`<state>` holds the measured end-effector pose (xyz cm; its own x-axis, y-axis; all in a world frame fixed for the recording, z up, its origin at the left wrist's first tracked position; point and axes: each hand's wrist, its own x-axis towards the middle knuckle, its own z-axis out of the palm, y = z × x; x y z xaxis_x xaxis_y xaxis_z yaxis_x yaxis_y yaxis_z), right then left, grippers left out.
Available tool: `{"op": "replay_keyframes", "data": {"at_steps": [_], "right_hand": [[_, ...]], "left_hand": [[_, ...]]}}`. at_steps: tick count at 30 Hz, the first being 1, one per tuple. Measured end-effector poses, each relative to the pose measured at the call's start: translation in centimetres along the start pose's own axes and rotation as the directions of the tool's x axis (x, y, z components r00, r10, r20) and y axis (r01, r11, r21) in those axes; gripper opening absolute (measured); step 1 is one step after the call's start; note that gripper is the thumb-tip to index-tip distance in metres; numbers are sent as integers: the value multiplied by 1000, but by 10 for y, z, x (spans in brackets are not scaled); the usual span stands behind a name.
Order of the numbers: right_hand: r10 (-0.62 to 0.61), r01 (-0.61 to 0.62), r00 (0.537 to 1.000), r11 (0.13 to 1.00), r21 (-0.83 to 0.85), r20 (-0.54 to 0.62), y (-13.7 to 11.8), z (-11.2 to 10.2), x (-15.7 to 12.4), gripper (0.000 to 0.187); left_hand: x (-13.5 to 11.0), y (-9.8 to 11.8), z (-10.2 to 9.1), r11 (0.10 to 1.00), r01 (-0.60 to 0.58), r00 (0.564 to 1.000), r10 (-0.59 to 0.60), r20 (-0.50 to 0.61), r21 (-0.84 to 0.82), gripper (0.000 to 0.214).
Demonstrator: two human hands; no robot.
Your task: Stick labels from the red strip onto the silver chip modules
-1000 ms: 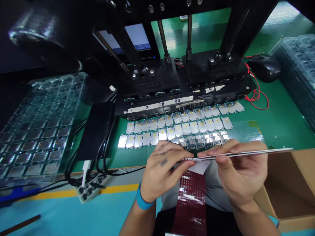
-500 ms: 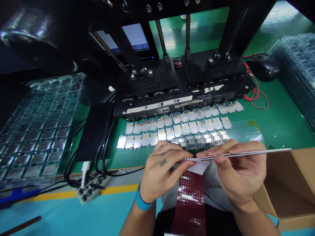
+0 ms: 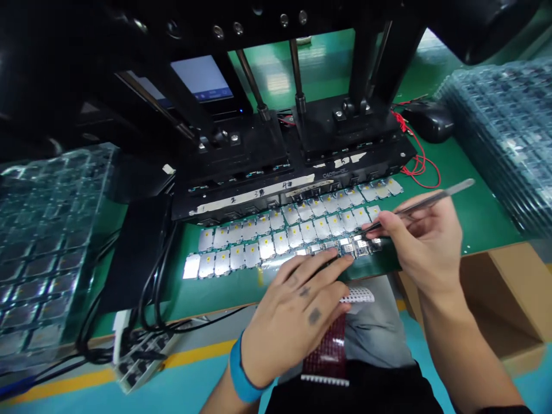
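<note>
Rows of small silver circuit modules (image 3: pixel 276 233) lie on the green mat in front of a black test fixture (image 3: pixel 280 167). My left hand (image 3: pixel 297 313) rests flat with fingers stretched out, its fingertips on the front row of modules. My right hand (image 3: pixel 420 241) pinches metal tweezers (image 3: pixel 420 202), whose tips touch a module at the right end of the front row. A dark red perforated strip (image 3: pixel 330 351) with a white end lies on my lap under the left hand.
Clear blister trays (image 3: pixel 47 241) with modules stand at the left, and a stack of trays (image 3: pixel 509 126) at the right. A black mouse (image 3: pixel 429 122) and red wires (image 3: pixel 416 164) lie behind. A cardboard box (image 3: pixel 504 287) sits at the right front. Black cables (image 3: pixel 150 299) run left.
Both hands left the red strip near my lap and moved forward to the modules. The tweezers now point down at the front row, and the left hand opened flat. The view shifted.
</note>
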<state>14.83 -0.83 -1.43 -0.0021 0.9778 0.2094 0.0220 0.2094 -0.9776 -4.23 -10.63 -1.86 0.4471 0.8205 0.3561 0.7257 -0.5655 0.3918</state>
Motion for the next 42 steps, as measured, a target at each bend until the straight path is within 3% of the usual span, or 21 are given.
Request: {"op": "replay_keyframes", "data": {"at_steps": [6,22,34,42], "right_hand": [[103,-102,993,995,-20,62,6,0,1,28],[81,-82,989,997,4,123,10,-1,0,26],[4,-6,989,1000,13,151,12,-4,-5,32],[-82,84,976,996,-5,200,11,-8,-9,24]], "left_hand": [[9,3,16,989,-26,999,31,-30,142,22],[11,4,14,992,-12,1000,14,-20,122,22],[11,4,13,991,-15,1000,18,-22,132,21],[10,4,14,992,-14,1000,17,-22,129,21]]}}
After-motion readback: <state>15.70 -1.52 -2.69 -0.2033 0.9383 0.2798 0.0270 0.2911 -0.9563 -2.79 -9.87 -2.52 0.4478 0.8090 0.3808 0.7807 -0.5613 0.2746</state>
